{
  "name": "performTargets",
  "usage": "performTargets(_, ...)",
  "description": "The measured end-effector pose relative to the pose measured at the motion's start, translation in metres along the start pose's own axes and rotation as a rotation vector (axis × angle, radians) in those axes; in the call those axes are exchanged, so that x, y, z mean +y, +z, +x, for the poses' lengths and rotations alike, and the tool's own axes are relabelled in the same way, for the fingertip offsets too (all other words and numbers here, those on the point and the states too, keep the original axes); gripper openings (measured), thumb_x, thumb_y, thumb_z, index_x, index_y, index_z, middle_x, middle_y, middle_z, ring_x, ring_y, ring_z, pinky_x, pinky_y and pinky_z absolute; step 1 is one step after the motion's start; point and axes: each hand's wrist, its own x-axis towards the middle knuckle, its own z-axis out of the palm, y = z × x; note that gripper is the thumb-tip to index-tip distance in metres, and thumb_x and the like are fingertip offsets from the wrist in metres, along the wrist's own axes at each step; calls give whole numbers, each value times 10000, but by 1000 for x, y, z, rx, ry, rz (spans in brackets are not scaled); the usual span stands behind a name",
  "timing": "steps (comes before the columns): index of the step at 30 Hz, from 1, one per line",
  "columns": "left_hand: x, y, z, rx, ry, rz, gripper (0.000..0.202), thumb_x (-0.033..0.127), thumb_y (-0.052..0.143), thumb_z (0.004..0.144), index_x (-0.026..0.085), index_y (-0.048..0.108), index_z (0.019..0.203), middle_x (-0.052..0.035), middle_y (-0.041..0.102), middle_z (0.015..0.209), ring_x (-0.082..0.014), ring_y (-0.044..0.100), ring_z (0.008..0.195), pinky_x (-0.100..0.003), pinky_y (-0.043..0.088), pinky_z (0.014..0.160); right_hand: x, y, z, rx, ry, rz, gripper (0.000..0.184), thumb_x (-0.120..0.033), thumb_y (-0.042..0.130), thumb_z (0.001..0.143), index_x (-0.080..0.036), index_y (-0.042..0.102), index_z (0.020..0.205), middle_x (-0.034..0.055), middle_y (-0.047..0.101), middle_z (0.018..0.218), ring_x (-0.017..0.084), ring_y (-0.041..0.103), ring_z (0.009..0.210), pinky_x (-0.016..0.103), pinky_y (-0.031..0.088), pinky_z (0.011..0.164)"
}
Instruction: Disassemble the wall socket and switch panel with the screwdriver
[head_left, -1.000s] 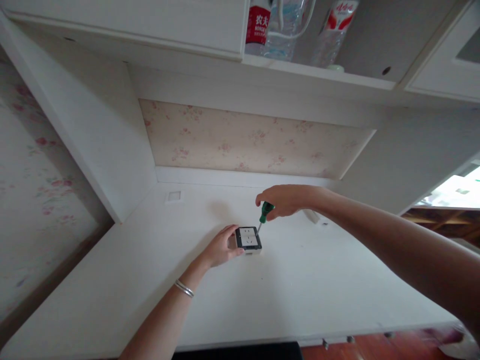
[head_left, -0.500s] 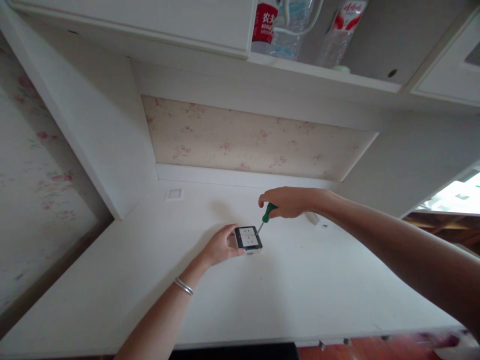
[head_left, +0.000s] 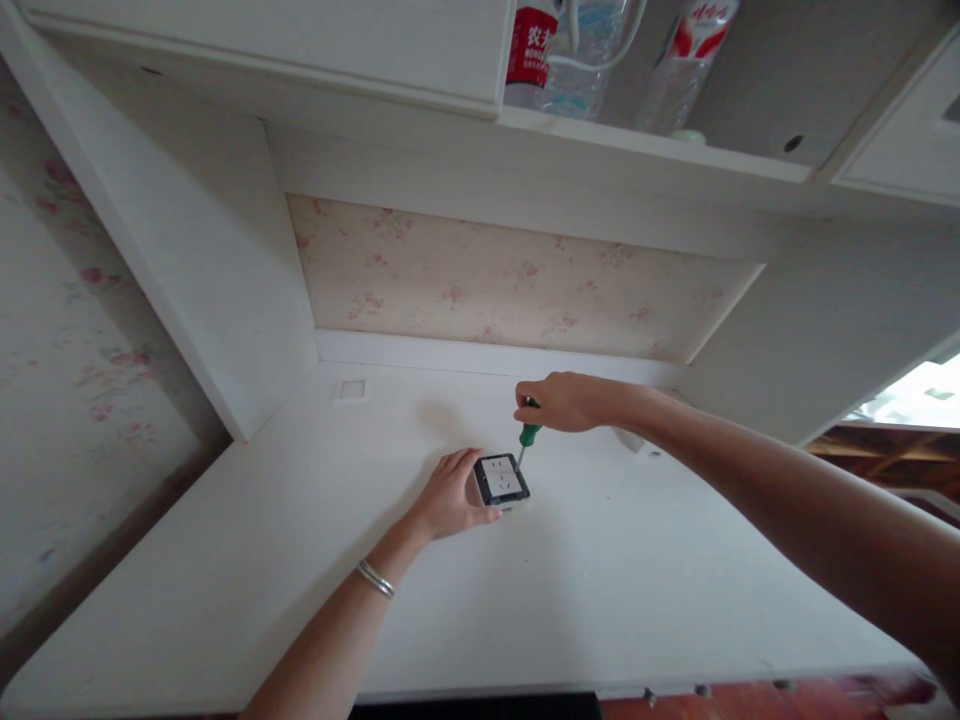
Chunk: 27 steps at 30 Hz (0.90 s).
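Near the middle of the white desktop, my left hand point(head_left: 452, 497) grips a wall socket point(head_left: 501, 477) by its left side, fingers at the back edge and thumb at the front. The socket has a white face with plug slots, a dark frame around it and a white box beneath. Closed around the green handle of a screwdriver point(head_left: 529, 434), my right hand point(head_left: 561, 401) is above and to the right of the socket. The screwdriver's thin shaft slants down to the right part of the dark frame. Its very tip is too small to make out.
A small square plate point(head_left: 352, 389) is set in the desktop point(head_left: 420, 640) at the back left. Behind my right forearm lies a partly hidden white object point(head_left: 628, 438). Overhead, a shelf point(head_left: 660, 145) holds plastic bottles point(head_left: 686, 60) and a white cable. A side panel point(head_left: 180, 230) stands left.
My right hand has turned the screwdriver more upright, its fingers curled tighter around the handle. The whole scene has shifted slightly in view; my left hand keeps its hold on the socket.
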Motion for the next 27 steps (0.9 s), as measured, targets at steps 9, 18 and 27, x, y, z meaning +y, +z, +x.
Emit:
performTargets(9, 1, 12, 9, -43, 5, -41, 915, 383, 792, 559, 186, 388, 1357, -123, 489, 1326, -317, 436, 1226, -425, 327, 1055, 4, -3, -2, -44, -77, 36, 316, -436, 427, 838, -224, 577, 1019, 66, 673, 789, 181, 572, 645, 257, 329, 536)
performTargets(18, 0, 0, 9, -82, 82, -83, 846, 239, 771, 562, 190, 412, 1327, -108, 470, 1299, -279, 446, 1212, -393, 348, 1062, -5, -3, -8, -23, -63, -13, 465, -631, 471, 772, -254, 613, 1003, 84, 673, 899, 253, 613, 788, 296, 377, 595)
performTargets(27, 1, -13, 8, -140, 87, -57, 828, 241, 769, 562, 192, 433, 1316, -98, 487, 1284, -274, 466, 1182, -395, 362, 1048, 1, 2, -9, -3, -172, 21, 287, -392, 462, 845, -244, 574, 1063, 86, 662, 998, 211, 604, 816, 277, 381, 624)
